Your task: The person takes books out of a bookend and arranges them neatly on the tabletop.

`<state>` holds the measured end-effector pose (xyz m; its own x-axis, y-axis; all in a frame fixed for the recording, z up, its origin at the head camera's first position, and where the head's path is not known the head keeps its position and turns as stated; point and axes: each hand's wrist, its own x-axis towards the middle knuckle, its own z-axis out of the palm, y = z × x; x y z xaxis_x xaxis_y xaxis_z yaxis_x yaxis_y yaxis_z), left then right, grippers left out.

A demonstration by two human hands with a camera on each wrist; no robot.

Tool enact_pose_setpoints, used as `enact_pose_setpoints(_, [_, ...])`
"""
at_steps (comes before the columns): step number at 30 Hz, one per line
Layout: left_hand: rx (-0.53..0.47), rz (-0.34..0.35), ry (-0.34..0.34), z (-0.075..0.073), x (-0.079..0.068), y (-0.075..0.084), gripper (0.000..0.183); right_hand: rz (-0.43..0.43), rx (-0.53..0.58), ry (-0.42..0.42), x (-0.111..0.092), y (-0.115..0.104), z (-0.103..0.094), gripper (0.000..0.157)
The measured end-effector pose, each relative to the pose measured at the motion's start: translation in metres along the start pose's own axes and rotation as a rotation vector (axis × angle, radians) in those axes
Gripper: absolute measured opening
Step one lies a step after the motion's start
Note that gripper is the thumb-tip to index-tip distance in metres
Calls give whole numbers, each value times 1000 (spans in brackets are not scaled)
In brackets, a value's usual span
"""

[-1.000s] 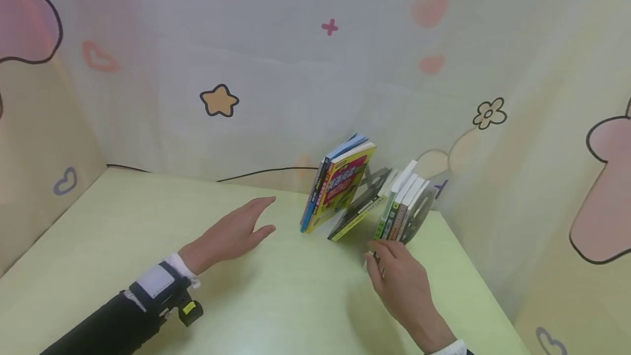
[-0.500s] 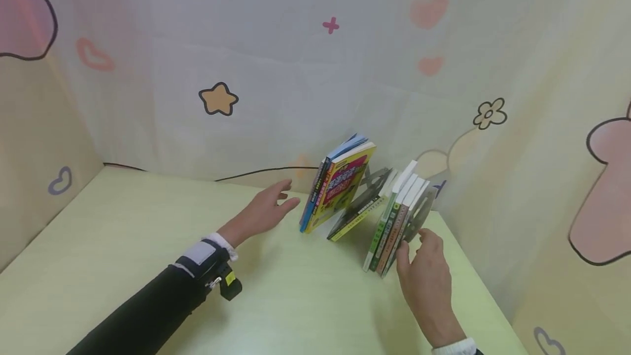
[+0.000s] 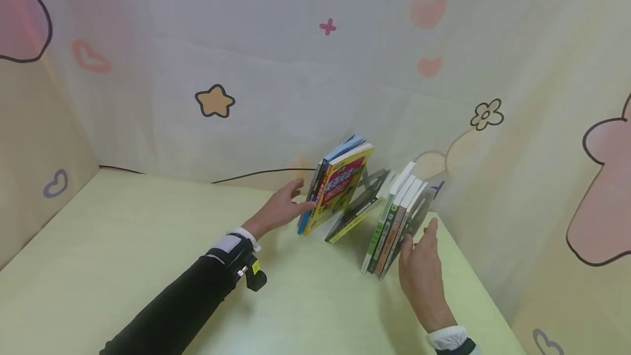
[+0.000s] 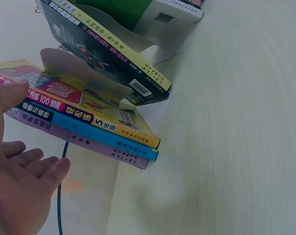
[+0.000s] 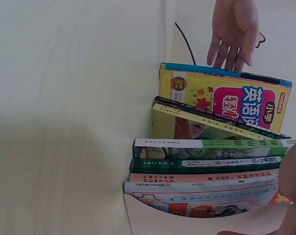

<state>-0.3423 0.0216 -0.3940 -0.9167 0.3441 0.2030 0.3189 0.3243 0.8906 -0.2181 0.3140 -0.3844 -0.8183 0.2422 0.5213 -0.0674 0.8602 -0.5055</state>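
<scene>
A leaning group of books (image 3: pixel 343 185), with yellow, blue and purple spines, stands at the left end of a book rack. My left hand (image 3: pixel 278 210) is at its outer side, fingers straight, the thumb (image 4: pixel 13 95) over the yellow book's spine in the left wrist view. In the middle slot, a black and yellow pair of books (image 3: pixel 357 215) leans over. Several green, pink and light blue books (image 3: pixel 391 229) fill the right section. Beside the rack's right end plate (image 5: pixel 172 219), my right hand (image 3: pixel 421 275) holds nothing, its fingers extended and thumb near the spines.
The rack stands on a pale table (image 3: pixel 148 234), near its back right corner. A curtain (image 3: pixel 276 64) with printed stars and hearts hangs behind. A grey curved divider (image 4: pixel 82 73) separates the yellow book from the black one.
My left hand has moved right, up to the left group of books. My right hand has left the front of the right-hand spines and come round to the rack's right side.
</scene>
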Motion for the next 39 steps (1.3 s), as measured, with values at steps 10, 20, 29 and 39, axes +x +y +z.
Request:
enact_pose_setpoints(10, [-62,26,-20,17,15,4,71,20,131,-32,10,12,22,60])
enact_pose_setpoints(20, [-12,34,3,26,21,1,69,11,134,-54,13,13,27,59])
enact_pose_setpoints(29, [57,50,45,32,20,2,68,-21,89,-86,15,14,23,57])
enact_pose_setpoints(39, [80,76,82,37,22,6,63,-50,45,-90,17,15,19,55])
